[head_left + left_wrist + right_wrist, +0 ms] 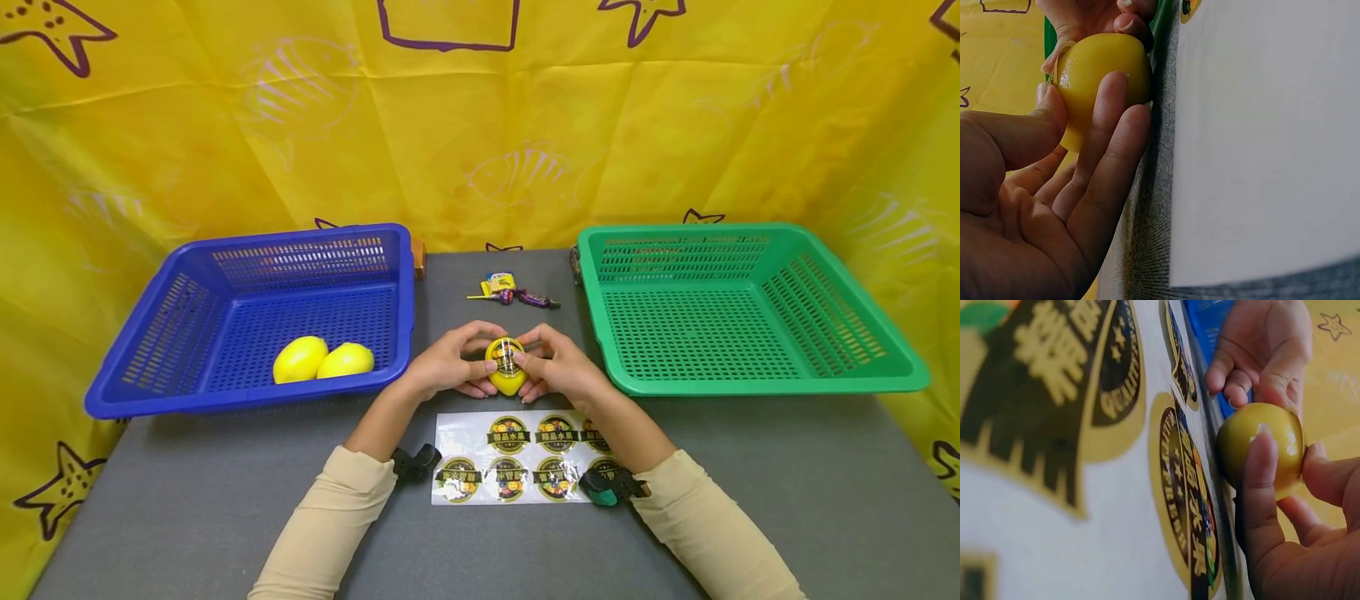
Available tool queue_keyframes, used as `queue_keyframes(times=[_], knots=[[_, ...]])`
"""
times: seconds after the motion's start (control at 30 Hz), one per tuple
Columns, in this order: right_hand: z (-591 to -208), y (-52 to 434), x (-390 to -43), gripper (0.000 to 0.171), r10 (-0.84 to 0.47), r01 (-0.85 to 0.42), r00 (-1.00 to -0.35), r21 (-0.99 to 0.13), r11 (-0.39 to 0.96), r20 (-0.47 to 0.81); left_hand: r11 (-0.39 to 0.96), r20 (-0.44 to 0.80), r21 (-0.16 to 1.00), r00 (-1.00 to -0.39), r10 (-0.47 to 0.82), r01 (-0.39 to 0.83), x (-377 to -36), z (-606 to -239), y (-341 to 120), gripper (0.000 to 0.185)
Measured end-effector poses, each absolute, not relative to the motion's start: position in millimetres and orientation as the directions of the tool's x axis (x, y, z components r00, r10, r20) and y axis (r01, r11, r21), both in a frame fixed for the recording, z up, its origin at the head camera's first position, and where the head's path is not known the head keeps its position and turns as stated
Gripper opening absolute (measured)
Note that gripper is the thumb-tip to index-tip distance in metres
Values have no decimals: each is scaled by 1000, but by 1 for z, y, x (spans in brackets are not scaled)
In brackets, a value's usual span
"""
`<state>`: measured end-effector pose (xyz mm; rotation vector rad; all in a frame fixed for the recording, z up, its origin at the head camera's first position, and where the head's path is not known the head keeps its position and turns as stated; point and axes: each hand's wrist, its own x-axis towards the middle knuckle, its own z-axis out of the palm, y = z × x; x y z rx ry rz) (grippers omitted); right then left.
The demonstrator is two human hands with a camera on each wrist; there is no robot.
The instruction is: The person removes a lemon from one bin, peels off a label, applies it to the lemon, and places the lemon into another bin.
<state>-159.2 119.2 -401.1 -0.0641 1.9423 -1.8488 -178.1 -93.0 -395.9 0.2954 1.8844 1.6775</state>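
Between both hands a yellow lemon [507, 387] is held close over the grey table, just behind a sheet of stickers [463, 433]. A round black-and-gold sticker [506, 357] lies on the lemon's upper face. My left hand [452, 363] grips the lemon from the left, its thumb at the sticker's edge. From the other side my right hand [561, 365] holds the lemon, thumb on the sticker's right edge. In the left wrist view, fingers support the lemon [1100, 59] from its side. The right wrist view shows the sticker edge slightly raised along the lemon [1250, 434].
A blue basket [247, 398] at left contains two lemons [300, 360]. At right stands a green basket [765, 385]. Wrapped candies [501, 287], including a lollipop, lie behind the hands. A yellow printed cloth [495, 108] hangs at the back.
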Motion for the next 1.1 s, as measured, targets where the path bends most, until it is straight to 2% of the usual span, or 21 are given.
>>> queue_keyframes(times=[0.37,0.7,0.87,0.97,1.1], knots=[[-408,124,-162,32,-359,345,-884,-936,-69,-299,188,-282,959,-803,525,-214,-179,-397,-94,47],[-410,125,-161,34,-348,352,-886,-933,-74,-307,239,-272,957,-804,529,-166,-177,-397,-94,44],[-405,121,-159,36,-314,265,-908,-961,80,-277,280,-266,951,-805,531,-130,-176,-397,-94,45],[-399,120,-156,45,-303,121,-931,-954,273,-204,304,-260,947,-801,539,-102,-174,-394,-93,46],[-393,120,-152,65,-360,-121,-930,-869,480,-70,349,-243,936,-799,550,-45,-170,-387,-89,49]])
